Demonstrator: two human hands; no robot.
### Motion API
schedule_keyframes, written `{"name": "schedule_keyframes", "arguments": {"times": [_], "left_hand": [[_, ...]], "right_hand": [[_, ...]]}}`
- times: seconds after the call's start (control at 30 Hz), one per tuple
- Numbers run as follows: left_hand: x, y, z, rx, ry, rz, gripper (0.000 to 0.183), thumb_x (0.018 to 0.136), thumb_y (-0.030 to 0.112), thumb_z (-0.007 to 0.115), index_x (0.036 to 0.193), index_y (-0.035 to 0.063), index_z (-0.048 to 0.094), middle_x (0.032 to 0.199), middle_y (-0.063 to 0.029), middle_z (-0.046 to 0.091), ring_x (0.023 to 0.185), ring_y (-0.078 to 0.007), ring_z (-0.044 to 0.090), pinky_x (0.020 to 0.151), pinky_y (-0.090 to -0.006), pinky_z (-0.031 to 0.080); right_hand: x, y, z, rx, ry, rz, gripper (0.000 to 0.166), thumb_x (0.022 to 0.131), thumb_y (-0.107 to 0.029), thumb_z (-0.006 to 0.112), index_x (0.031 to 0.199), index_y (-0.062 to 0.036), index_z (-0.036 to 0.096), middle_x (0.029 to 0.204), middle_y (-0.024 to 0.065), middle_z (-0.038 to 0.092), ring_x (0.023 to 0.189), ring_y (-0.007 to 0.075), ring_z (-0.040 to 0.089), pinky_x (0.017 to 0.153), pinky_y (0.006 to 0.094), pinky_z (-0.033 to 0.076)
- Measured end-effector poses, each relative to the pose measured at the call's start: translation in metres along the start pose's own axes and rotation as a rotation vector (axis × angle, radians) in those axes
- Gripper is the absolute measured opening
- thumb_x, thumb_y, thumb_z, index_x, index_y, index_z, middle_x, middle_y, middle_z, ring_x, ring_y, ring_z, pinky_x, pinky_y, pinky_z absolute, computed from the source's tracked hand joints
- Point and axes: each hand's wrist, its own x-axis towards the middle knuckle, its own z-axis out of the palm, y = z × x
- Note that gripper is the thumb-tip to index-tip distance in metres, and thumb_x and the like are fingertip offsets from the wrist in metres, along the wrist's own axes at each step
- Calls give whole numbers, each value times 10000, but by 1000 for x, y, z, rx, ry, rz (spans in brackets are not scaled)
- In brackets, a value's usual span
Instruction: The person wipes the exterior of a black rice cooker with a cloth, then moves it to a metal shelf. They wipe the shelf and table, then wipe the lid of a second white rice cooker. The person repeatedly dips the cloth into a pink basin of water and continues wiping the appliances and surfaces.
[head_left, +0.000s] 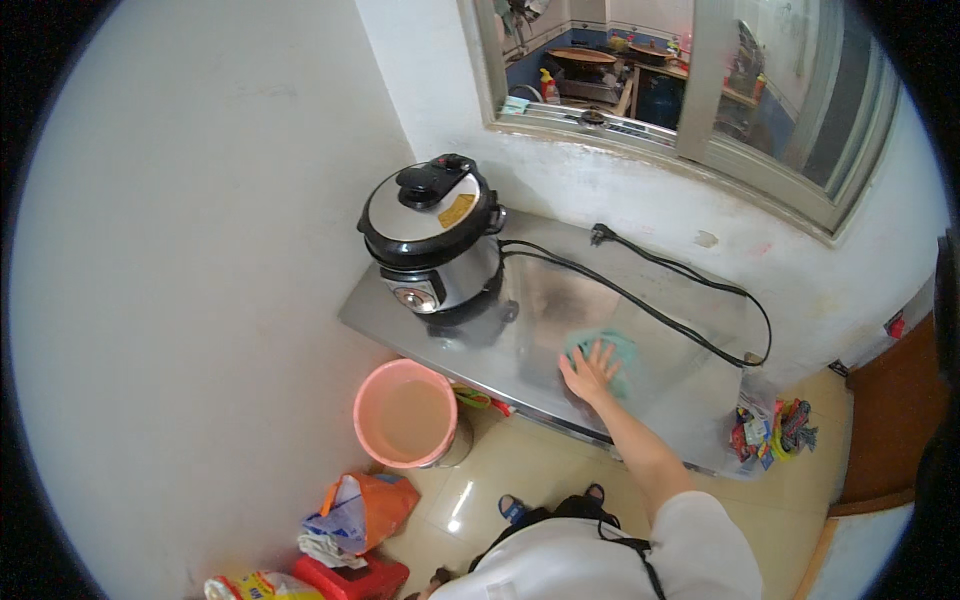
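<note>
My right hand (589, 373) lies flat on a green cloth (621, 351), palm down with fingers spread, pressing it on a stainless-steel tabletop (679, 390). Part of the cloth is hidden beneath the palm. At the bottom edge, what looks like my left hand (436, 582) shows only in part, low beside my white shirt; its fingers are too dark to make out. An electric pressure cooker (435, 232) with a black-rimmed lid stands on the left end of the tabletop. Its black power cord (637, 301) loops across the metal behind the cloth, with the plug (600, 234) near the wall.
A pink bucket (406, 457) of cloudy water stands against the table's front left edge. Below are an orange bag (386, 506) and a red plastic stool (367, 579). Bagged items (754, 431) hang or lie at the right end. A sliding window (697, 142) opens onto a kitchen.
</note>
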Motion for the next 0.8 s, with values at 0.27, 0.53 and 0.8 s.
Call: {"name": "schedule_keyframes", "arguments": {"times": [0.27, 0.53, 0.8], "left_hand": [[53, 31, 14, 0, -141, -2, 391, 879, 215, 508, 1202, -6, 498, 1008, -173, 613, 927, -239, 591, 781, -337, 480], [92, 57, -1, 70, -169, -11, 401, 872, 220, 516, 1197, -13, 497, 973, -167, 620, 899, -239, 596, 756, -334, 485], [129, 76, 10, 55, -242, 156, 410, 864, 225, 524, 1192, -20, 495, 939, -161, 627, 871, -238, 601, 732, -331, 489]], "right_hand": [[92, -149, 74, -126, -195, -426, 500, 874, -542, 301, 1271, -287, 468, 1481, 98, 81, 1353, 359, -38, 1011, 612, -73], [-66, 11, 49, -300, 61, -1072, 158, 791, -205, 552, 898, -90, 574, 1331, 63, 401, 1289, 248, 279, 1052, 436, 200], [-103, 256, -36, 312, 833, 346, 352, 874, -198, 438, 1187, -38, 459, 1312, 180, 392, 1217, 375, 327, 1013, 472, 235]]}}
